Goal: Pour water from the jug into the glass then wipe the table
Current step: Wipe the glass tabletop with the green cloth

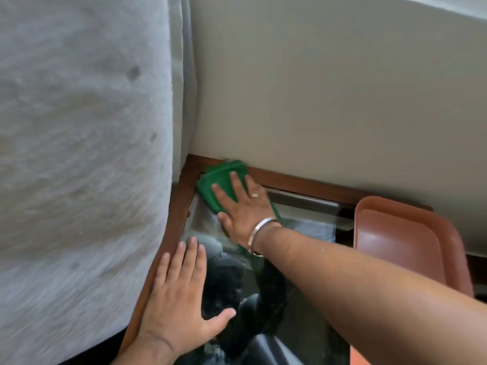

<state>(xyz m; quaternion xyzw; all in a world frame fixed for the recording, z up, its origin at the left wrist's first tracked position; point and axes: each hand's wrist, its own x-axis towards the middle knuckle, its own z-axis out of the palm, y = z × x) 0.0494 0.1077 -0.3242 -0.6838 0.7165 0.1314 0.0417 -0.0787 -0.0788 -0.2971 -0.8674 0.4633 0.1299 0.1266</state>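
While the right hand (243, 206) presses flat, fingers spread, on a green cloth (220, 181) in the far corner of the glass-topped table (311, 320), the left hand (175, 299) rests open, palm down, nearer the person on the table's wooden edge. Right of the wiping hand sits a pink tray (400, 241), apart from the cloth; a grey cushion (79, 154) rises to the left.

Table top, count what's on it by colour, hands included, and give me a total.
Green cloth: 1
Salmon-pink tray: 1
Bare hands, left hand and right hand: 2
Total: 4
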